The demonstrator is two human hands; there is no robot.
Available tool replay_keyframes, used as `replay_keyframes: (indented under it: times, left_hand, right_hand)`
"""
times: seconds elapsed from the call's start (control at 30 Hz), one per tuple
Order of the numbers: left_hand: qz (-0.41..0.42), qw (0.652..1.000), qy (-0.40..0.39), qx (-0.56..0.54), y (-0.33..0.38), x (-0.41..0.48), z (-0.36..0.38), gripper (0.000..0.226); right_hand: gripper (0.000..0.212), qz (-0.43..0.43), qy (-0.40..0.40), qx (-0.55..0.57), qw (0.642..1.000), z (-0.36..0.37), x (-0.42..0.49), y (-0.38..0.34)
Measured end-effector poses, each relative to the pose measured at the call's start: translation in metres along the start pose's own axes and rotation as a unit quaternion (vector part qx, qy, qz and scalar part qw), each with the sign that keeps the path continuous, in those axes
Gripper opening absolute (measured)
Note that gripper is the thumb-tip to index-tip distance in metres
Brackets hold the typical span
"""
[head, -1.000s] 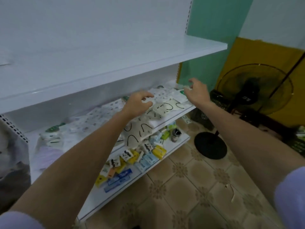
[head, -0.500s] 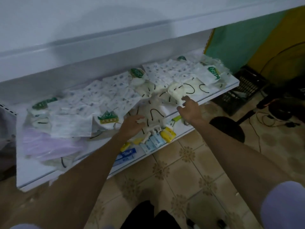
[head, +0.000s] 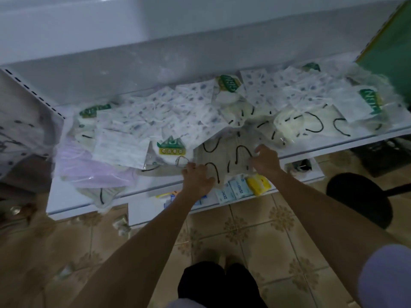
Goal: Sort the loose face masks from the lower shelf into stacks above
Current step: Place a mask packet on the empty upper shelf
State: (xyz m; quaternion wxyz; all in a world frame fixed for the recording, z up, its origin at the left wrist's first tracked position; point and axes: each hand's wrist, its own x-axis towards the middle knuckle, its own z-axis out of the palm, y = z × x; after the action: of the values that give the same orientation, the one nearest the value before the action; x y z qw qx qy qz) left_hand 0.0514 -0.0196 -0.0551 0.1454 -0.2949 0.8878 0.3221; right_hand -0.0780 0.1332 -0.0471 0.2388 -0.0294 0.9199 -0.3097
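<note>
Loose face masks cover the white lower shelf (head: 73, 203). At its front middle lies a clear pack of beige masks with black ear loops (head: 226, 154). My left hand (head: 196, 180) lies palm down on the pack's near left edge, fingers curled into the plastic. My right hand (head: 265, 161) pinches the pack's right side. White masks with blue dots (head: 178, 112) are heaped behind it. A lilac mask bundle (head: 89, 170) sits at the left, green-labelled packs (head: 171, 147) just left of my hands. The white shelf above (head: 89, 30) looks bare.
Under the mask shelf a lower board holds small ZERO boxes (head: 235, 190) and a yellow packet (head: 259, 185). A black fan base (head: 358, 196) stands on the tiled floor to the right. A green wall (head: 391, 52) borders the shelf's right end.
The view has dropped from the upper shelf onto the mask shelf. Both hands have come back from the right rear of the pile to the beige pack at the front edge.
</note>
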Motion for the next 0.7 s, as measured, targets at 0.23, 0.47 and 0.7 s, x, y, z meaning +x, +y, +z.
replay_keyframes:
  times: [0.23,0.47,0.7]
  left_hand:
    - [-0.108,0.966,0.119,-0.202,0.016,0.002,0.007,0.039]
    - [-0.233,0.894,0.125,-0.361,0.018,0.003,0.013,0.034]
    - [-0.124,0.933,0.137,-0.308,0.027,0.015,0.016,0.026]
  right_hand:
    - [0.043,0.067,-0.058,0.034,0.995,-0.002,0.020,-0.006]
    - [0.012,0.073,-0.092,0.007,0.993,0.006,0.010,0.002]
    - [0.021,0.092,-0.111,0.107,0.984,-0.003,0.010,0.008]
